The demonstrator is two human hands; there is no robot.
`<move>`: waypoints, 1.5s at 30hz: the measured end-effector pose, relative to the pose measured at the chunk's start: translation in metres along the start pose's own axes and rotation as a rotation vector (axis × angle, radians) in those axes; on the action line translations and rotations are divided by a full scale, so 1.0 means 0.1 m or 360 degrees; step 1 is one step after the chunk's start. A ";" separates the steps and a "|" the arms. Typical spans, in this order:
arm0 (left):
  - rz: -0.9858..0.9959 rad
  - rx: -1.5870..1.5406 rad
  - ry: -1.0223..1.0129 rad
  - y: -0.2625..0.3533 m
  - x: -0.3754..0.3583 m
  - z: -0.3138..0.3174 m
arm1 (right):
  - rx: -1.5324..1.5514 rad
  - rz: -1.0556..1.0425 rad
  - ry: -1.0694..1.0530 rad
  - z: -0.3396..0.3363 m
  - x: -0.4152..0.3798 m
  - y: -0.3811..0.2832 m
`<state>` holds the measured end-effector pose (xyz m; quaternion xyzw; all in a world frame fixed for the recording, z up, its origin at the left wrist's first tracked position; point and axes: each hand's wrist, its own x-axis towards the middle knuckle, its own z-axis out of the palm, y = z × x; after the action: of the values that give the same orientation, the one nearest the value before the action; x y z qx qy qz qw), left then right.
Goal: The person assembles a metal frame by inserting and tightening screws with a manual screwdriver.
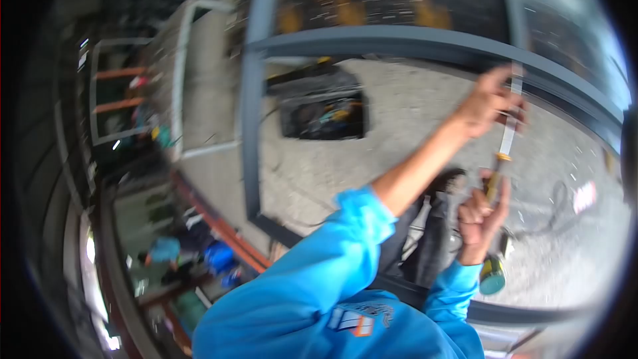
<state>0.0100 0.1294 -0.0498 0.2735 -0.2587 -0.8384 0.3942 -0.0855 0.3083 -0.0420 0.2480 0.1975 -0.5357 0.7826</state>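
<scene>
My right hand [480,216] is closed round the yellow handle of a long flat-bladed hand tool [508,139]. Its pale metal blade points up and away, towards a grey metal frame [399,34]. Farther up, the fingers of my left hand [488,103] are bent round the blade near its far end, close to the frame's crossbar. Motion blur hides whether the tip touches the bar and what exact kind of tool this is.
Inside the frame, a black open box [323,116] with tools stands on the concrete floor [399,113]. A green-ended tin [492,276] lies by my right forearm. Other metal frames [183,86] stand left. Beyond a red-brown beam [226,229] is a person in blue [165,250].
</scene>
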 end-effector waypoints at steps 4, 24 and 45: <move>-0.0018 0.0167 0.0110 -0.01 0.01 0.10 | -0.2327 -0.1424 0.0952 0.35 -0.20 0.22; 0.0038 0.0603 0.0321 0.10 0.13 0.25 | -0.1853 -0.0938 0.0643 0.25 -0.15 0.06; 0.1164 0.2091 0.0955 1.27 1.19 0.25 | -0.0753 -0.0318 0.0209 0.27 0.02 -0.06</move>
<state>-0.0046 -0.0309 0.0201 0.5607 -0.6546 -0.2240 0.4549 -0.0896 0.2887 -0.0230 0.0718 0.3912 -0.5321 0.7475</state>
